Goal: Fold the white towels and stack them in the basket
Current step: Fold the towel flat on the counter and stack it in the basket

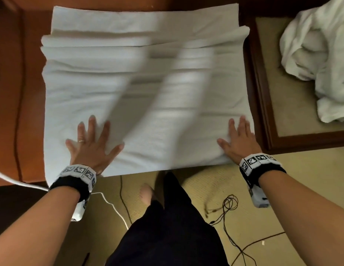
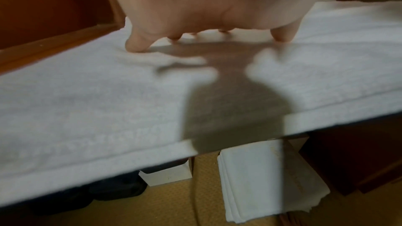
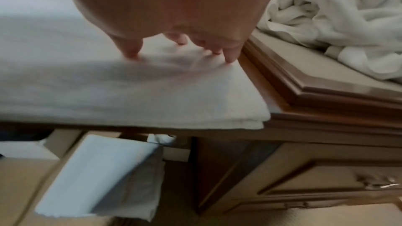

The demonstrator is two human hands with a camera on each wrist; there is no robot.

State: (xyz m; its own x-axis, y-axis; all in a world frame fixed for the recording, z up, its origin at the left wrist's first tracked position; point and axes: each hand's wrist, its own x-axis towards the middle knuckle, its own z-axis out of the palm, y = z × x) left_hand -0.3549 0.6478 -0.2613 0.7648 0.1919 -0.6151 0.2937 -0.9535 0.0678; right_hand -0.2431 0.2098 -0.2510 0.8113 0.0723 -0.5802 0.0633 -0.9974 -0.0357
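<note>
on the left, bare brown desk [image 1: 31, 112] shows beside the towel's left edge, and a dark cable [image 1: 17, 116] runs along that strip. the left hand [image 1: 90, 144] lies flat with fingers spread, gripping nothing, pressing the near left corner of the white towel [image 1: 144, 96]. the towel is spread over the desk in folded layers, its near edge overhanging the desk front. the right hand [image 1: 238, 139] is flat too, fingers straight, gripping nothing, pressing the near right corner just inside the towel's right edge; a narrow band of wood shows past it. further right a raised framed panel [image 1: 263, 112] carries a crumpled heap of white towels [image 1: 317, 54]. under the desk, folded white cloth [image 2: 267, 181] lies on the floor.
</note>
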